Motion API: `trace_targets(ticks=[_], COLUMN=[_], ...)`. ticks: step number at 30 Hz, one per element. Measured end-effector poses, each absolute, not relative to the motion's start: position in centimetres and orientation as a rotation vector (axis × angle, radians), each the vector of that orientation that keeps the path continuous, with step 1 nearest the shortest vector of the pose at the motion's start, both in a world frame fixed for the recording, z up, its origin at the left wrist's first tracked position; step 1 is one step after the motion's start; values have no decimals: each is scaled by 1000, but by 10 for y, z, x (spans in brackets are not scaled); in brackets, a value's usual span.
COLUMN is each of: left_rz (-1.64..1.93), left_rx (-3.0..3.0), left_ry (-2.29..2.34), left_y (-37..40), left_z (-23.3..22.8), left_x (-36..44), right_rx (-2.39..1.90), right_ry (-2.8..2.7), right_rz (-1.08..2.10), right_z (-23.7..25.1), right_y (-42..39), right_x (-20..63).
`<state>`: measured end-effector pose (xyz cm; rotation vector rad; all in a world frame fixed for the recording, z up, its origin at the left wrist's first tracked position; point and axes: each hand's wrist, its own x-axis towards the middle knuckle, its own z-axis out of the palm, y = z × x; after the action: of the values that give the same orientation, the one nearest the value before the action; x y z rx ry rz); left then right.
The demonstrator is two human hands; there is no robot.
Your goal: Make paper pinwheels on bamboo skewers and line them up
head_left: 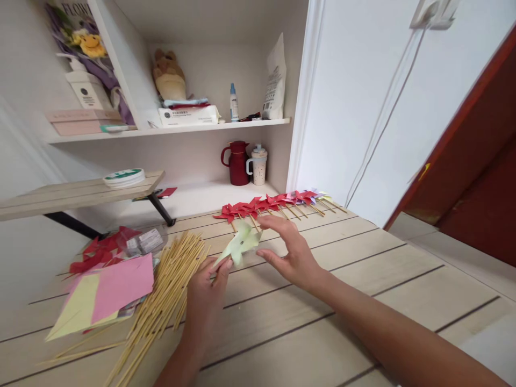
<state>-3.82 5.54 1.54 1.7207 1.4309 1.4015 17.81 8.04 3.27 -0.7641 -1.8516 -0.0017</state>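
Note:
A pale green paper pinwheel (238, 244) is pinched by one of its blades between the thumb and fingers of my left hand (209, 282), held just above the table. Its blades look slightly blurred. On its right side is my right hand (288, 250), thumb and fingers spread apart and curved toward the blades; whether a fingertip touches the paper I cannot tell. Behind both hands lies a row of red paper pinwheels (258, 205) on thin sticks. Left of my left hand is a loose heap of bamboo sticks (167, 290).
Pink paper (124, 287) and yellow paper (78, 306) lie at the left, by red paper pieces (99, 251) and a small clear bag (147, 240). A raised wooden stand (80, 188) stands behind them. A red jug (238, 164) and a cup (258, 165) stand under the shelf (177, 133).

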Motion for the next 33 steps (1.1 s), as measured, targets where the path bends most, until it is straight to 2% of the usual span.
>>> trace_targets(ticks=[5,13,18,26,33], left_rz=[1319,1379,1400,1433,1445], left_rx=[1236,725,632,643,624], left_ry=[1325,1068,1038,931,866], left_y=[57,53,52,49,46], left_z=[12,12,13,12,15], left_x=[-37,-28,-26,-19,-17], right_rx=[-843,-879,-874,-731,-641], right_ry=[-1626,-1569,-1583,-1300,-1249], right_rz=[234,967,1299,1726,1852], right_z=[30,23,14,4,-8], right_y=[83,82,78,67,62], right_x=[180,168,153,135,125])
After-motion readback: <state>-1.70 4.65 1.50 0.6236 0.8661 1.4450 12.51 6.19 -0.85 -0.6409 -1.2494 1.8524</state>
